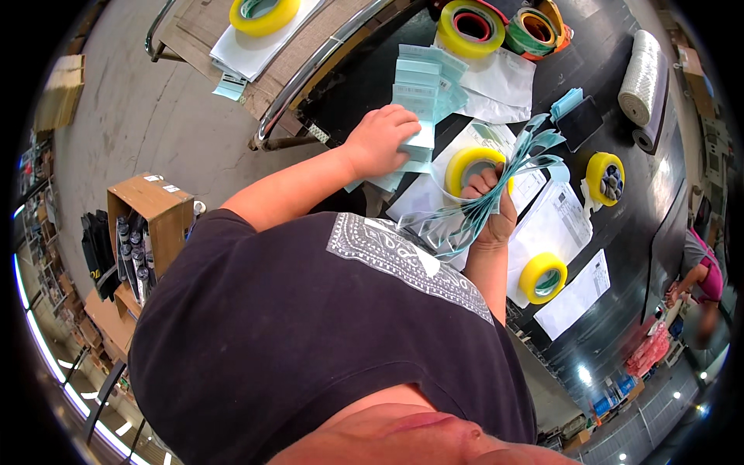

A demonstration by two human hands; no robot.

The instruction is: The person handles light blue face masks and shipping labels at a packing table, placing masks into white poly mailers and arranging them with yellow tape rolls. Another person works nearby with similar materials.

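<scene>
My left hand (384, 139) is closed at the edge of a spread of light-blue label strips (418, 93) on the black table, fingers bent over them; the thumb side is partly hidden. My right hand (492, 213) grips a fanned bundle of the same light-blue label strips (535, 147), whose looped ends stick out on both sides of the fist. Just behind that fist a yellow tape roll (457, 172) lies on white papers (484, 139), partly covered by the hand and the bundle.
On the black table (589, 70) lie more tape rolls (542, 279), a dark phone-like slab (580, 124), printed sheets (573, 294) and a rolled bubble-wrap sheet (642, 77). A metal-railed cart (194, 31) stands at left, a cardboard box (167, 209) below it. Another person (705, 267) is at far right.
</scene>
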